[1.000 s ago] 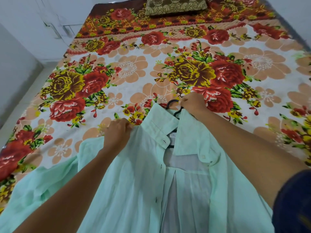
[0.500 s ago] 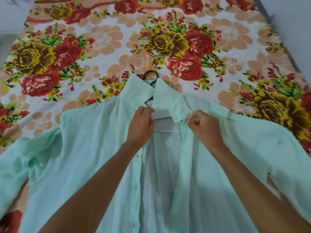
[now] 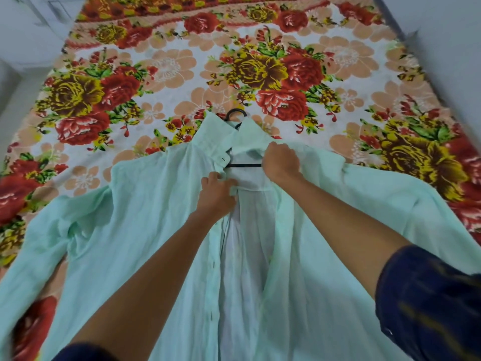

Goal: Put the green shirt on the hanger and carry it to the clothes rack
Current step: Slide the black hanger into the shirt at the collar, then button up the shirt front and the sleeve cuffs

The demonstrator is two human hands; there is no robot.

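A pale green shirt point(image 3: 145, 212) lies spread front-up on the flowered bed, its front open down the middle. A black hanger point(image 3: 235, 115) sits inside it: the hook pokes out above the collar and a stretch of its bar shows in the neck opening. My left hand point(image 3: 217, 195) pinches the left front edge just below the collar. My right hand point(image 3: 281, 161) grips the right front edge by the collar, over the hanger bar. Most of the hanger is hidden under the cloth.
The bed point(image 3: 166, 71) carries a sheet printed with big red and yellow flowers and fills most of the view. A pale floor and wall point(image 3: 23, 35) show at the left, a pale wall point(image 3: 447, 27) at the right.
My right hand has risen to the collar's right side, while my left has slid a little lower on the left front edge. The neck opening is wider and the hanger bar shows.
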